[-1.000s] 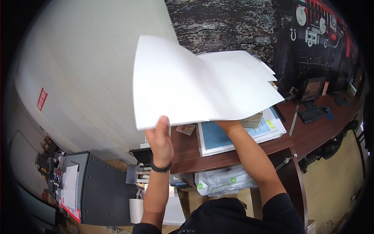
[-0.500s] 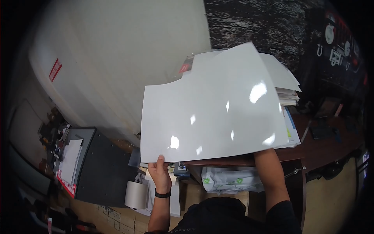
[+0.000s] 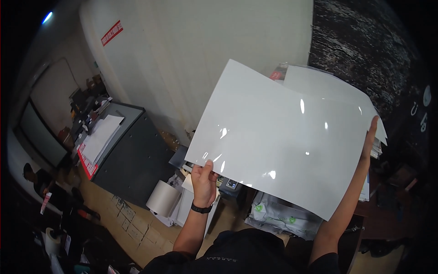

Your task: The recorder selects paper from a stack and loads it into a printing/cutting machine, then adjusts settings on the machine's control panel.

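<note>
- Glossy white sheets (image 3: 287, 141) held up in the air before the pale wall (image 3: 205, 55).
- Left hand (image 3: 204, 181) pinches their lower left corner.
- Right hand (image 3: 368, 137) grips the right edge, fingers hidden behind.
- Dark cabinet (image 3: 132, 155) and paper roll (image 3: 163, 197) stand below, left.

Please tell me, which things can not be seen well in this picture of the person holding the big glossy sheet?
- Desk surface, head view: hidden behind the glossy white sheet.
- Right hand: mostly behind the sheet's edge; only fingers show.
- Second sheet behind: only its top edge shows.
- Left hand: fingers behind the sheet's lower corner hidden.
- Person at far left: dark, too small.
</note>
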Demonstrator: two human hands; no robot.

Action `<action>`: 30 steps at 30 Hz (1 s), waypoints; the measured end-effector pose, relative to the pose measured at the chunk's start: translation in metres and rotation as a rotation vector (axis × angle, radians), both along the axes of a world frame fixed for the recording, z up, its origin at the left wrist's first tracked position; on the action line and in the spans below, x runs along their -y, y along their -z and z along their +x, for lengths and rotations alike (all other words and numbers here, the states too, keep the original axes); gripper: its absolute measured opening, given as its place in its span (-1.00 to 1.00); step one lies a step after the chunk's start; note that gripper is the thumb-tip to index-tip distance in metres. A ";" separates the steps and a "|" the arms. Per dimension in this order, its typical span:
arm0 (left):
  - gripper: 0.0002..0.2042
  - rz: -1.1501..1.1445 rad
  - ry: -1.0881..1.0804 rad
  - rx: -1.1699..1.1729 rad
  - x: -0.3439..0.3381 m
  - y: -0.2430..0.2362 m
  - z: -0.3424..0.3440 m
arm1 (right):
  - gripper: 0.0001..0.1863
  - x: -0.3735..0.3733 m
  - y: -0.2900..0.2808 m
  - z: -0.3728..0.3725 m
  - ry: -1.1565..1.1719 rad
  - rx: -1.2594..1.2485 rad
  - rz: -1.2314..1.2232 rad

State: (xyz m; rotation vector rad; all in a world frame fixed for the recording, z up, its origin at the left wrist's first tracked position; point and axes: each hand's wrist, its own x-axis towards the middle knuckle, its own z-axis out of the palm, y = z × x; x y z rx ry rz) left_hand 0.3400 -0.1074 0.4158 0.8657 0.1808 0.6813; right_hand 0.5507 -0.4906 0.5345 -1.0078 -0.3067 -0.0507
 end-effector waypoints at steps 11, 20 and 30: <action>-0.72 -0.038 0.008 0.019 -0.018 0.011 -0.012 | -0.37 0.030 0.006 -0.019 0.147 0.035 -0.486; -0.76 -0.052 -0.004 0.021 -0.021 0.014 -0.022 | -0.43 0.035 0.013 -0.012 0.148 0.119 -0.448; -0.76 -0.074 -0.021 -0.010 -0.023 0.018 -0.024 | -0.55 0.031 0.006 -0.017 0.138 0.189 -0.393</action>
